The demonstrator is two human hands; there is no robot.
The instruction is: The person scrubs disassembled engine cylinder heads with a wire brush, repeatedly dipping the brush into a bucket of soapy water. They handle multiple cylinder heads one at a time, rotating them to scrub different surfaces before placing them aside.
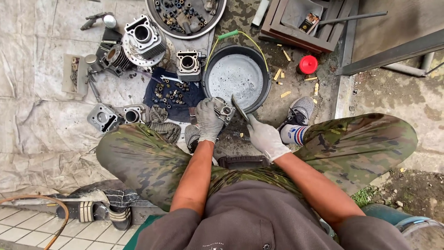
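Over tarp point(41, 120), left hand point(208, 121) grips cylinder point(225, 109); right hand point(266, 137) holds blade point(240, 109).

basin point(237, 76) before knees | cylinder blocks point(143, 39) left | cap point(308, 64) right

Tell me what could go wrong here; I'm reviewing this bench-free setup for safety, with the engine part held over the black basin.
The left hand holds the metal engine part in the air at the basin rim, so it might slip and drop. The right hand works a thin blade-like tool toward the other hand; a slip could cut the glove. Small bolts on the dark cloth could scatter if knocked.
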